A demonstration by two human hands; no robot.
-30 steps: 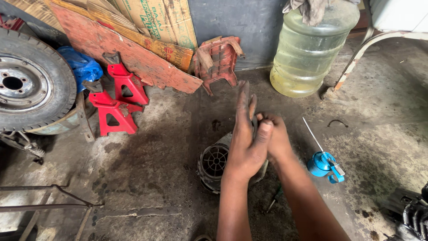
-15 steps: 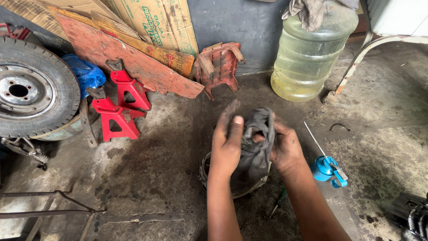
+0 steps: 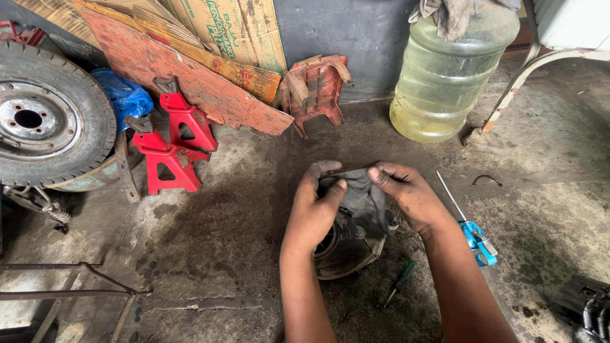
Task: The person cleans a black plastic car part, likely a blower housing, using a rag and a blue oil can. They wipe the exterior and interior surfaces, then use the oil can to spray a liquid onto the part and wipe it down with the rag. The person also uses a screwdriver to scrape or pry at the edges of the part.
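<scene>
Both hands hold one dark grey rag (image 3: 363, 198) above a round metal part (image 3: 346, 249) that sits on the stained concrete floor (image 3: 222, 254). The left hand (image 3: 316, 206) is closed on the left edge of the rag, with the thumb pressed against the fingers and the cloth pinched between them. The right hand (image 3: 410, 194) pinches the upper right edge of the same rag between thumb and fingers, so the cloth is stretched a little between the two hands and hangs down over the metal part. The part is partly hidden by the rag and the left wrist, and only its round, dirty rim shows. Just beside it on the floor lies a small screwdriver with a green handle (image 3: 399, 282). Near the right forearm there is a blue tool with a thin metal rod (image 3: 473, 232). Farther back, two red jack stands (image 3: 171, 149) stand near a car wheel (image 3: 44, 121) on the left. A large clear water bottle (image 3: 445, 79) with yellowish liquid stands at the back, with a cloth on top, and a worn red plastic stool (image 3: 316, 89) leans by the wall.
</scene>
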